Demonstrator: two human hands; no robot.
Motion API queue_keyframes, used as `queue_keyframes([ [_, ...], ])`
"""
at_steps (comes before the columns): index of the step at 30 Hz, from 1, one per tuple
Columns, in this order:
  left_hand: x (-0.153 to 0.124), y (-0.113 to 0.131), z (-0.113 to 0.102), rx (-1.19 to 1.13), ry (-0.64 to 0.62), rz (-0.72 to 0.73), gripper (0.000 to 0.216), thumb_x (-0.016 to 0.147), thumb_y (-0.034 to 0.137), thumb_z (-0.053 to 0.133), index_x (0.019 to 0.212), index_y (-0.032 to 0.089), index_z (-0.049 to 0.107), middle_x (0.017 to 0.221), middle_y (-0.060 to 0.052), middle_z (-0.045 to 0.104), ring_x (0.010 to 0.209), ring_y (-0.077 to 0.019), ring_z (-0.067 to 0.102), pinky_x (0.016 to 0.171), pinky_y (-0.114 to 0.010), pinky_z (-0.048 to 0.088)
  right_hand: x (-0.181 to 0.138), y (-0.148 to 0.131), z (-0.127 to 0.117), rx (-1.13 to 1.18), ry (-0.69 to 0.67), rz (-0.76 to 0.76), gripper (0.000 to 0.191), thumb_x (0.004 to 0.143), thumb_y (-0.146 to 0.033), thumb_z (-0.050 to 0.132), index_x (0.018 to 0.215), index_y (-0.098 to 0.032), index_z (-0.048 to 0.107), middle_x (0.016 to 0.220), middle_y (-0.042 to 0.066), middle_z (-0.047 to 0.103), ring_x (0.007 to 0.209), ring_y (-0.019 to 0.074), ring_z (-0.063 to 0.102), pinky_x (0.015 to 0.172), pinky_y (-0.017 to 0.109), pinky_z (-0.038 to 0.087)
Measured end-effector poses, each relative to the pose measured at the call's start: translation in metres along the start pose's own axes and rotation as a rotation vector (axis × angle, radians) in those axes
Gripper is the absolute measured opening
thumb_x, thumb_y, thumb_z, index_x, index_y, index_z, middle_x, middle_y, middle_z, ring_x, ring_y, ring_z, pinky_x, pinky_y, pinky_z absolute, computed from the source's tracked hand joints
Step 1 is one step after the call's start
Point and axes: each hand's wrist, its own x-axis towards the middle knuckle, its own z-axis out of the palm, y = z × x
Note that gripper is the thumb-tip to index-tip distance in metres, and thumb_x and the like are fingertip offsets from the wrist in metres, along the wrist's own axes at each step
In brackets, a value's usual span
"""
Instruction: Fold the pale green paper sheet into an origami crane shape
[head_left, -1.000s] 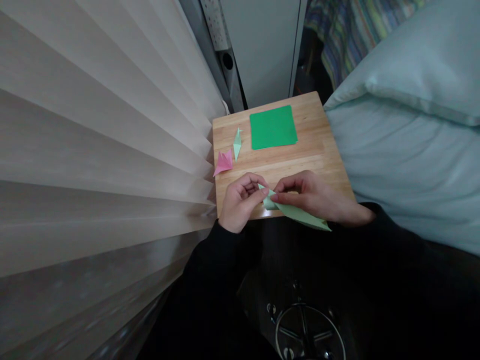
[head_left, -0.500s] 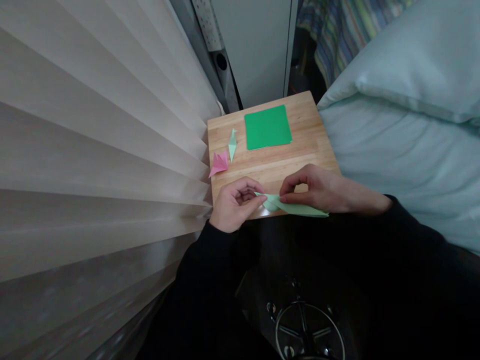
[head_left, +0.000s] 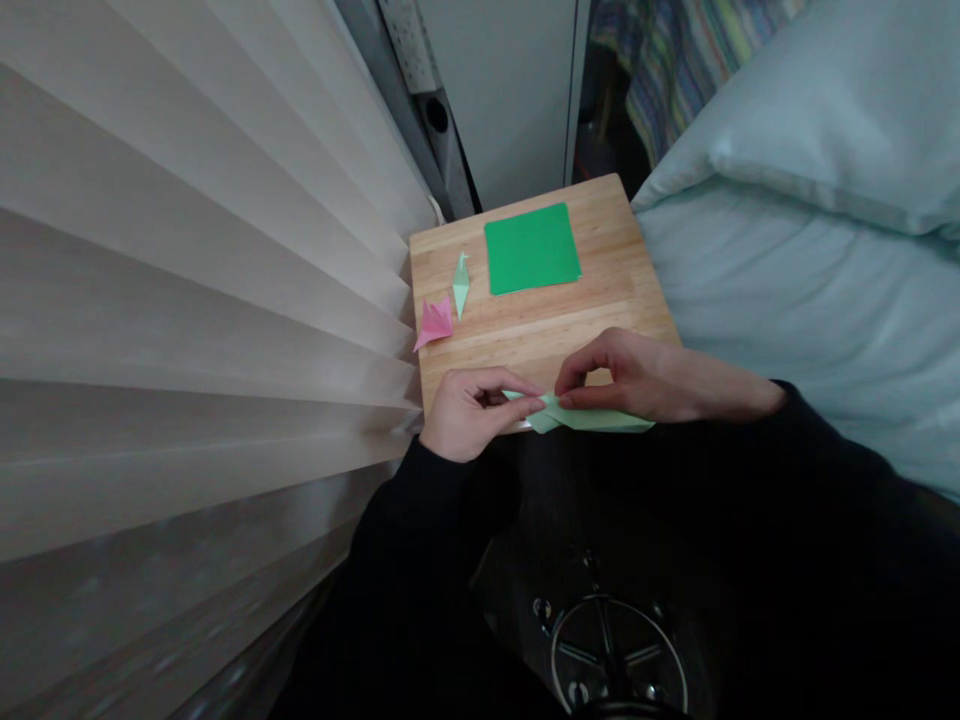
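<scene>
A pale green folded origami paper (head_left: 600, 420) lies along the near edge of the small wooden table. Pinched between thumb and fingers, its left part is in my left hand (head_left: 480, 408). My right hand (head_left: 619, 375) grips the same paper a little further right, thumb and forefinger close to the left fingertips. Part of the paper is hidden behind my fingers. Beyond my left hand sit a pink origami piece (head_left: 435, 322) and a small pale green origami crane (head_left: 460, 287). Farther back is a stack of square green paper (head_left: 532, 248).
The wooden tabletop (head_left: 510, 340) ends just in front of my body. A pleated curtain (head_left: 225, 300) hangs along the left, and a bed with pale bedding (head_left: 750, 290) borders the right. Behind stands a pale cabinet (head_left: 502, 100). A wheeled chair base (head_left: 615, 650) shows below.
My left hand has shifted slightly right, its fingertips now nearer the right hand's. The paper between them has turned a little. The view has moved slightly.
</scene>
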Motion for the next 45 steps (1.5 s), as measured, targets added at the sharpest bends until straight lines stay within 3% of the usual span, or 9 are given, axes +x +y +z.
queue_keyframes([
  [10, 0.002, -0.002, 0.003, -0.039, 0.007, -0.033, 0.013, 0.076, 0.032, 0.085, 0.076, 0.02, 0.08, 0.061, -0.001, 0.068, 0.045, -0.0086, 0.046, 0.044, -0.023, 0.031, 0.001, -0.003, 0.001, 0.034, 0.045, 0.035, 0.019, 0.087, -0.035, 0.07, 0.075, -0.024, 0.081, 0.065, -0.001, 0.07, 0.057, 0.0139, 0.055, 0.055, 0.029, 0.039],
  [16, 0.008, -0.01, 0.006, -0.211, 0.147, -0.027, 0.022, 0.077, 0.035, 0.085, 0.088, 0.018, 0.076, 0.072, -0.001, 0.07, 0.063, -0.0122, 0.062, 0.061, -0.024, 0.049, 0.004, -0.006, 0.005, 0.079, 0.171, 0.066, 0.016, 0.084, -0.032, 0.07, 0.073, -0.023, 0.079, 0.065, 0.0, 0.07, 0.058, 0.015, 0.058, 0.055, 0.029, 0.04],
  [25, 0.005, -0.002, 0.013, -0.15, 0.154, -0.041, 0.024, 0.074, 0.03, 0.085, 0.084, 0.018, 0.066, 0.057, 0.005, 0.058, 0.049, -0.0079, 0.049, 0.05, -0.021, 0.034, 0.014, -0.013, 0.027, 0.205, 0.18, 0.175, 0.02, 0.082, -0.035, 0.067, 0.077, -0.017, 0.074, 0.071, 0.002, 0.071, 0.064, 0.014, 0.059, 0.058, 0.027, 0.042],
  [30, 0.004, 0.0, 0.016, -0.083, 0.236, 0.002, 0.016, 0.078, 0.02, 0.077, 0.088, 0.018, 0.065, 0.058, 0.005, 0.062, 0.051, -0.0088, 0.052, 0.054, -0.022, 0.039, 0.018, -0.011, 0.035, 0.271, 0.233, 0.205, 0.019, 0.081, -0.033, 0.065, 0.072, -0.018, 0.071, 0.067, 0.002, 0.066, 0.061, 0.0128, 0.053, 0.056, 0.028, 0.038],
  [45, 0.008, -0.007, 0.003, -0.091, 0.362, 0.04, 0.024, 0.075, 0.027, 0.084, 0.088, 0.019, 0.066, 0.06, 0.005, 0.063, 0.049, -0.0078, 0.05, 0.05, -0.021, 0.035, 0.016, -0.014, 0.038, 0.344, 0.171, 0.24, 0.014, 0.081, -0.03, 0.068, 0.076, -0.019, 0.074, 0.072, 0.001, 0.067, 0.062, 0.013, 0.051, 0.055, 0.028, 0.036],
])
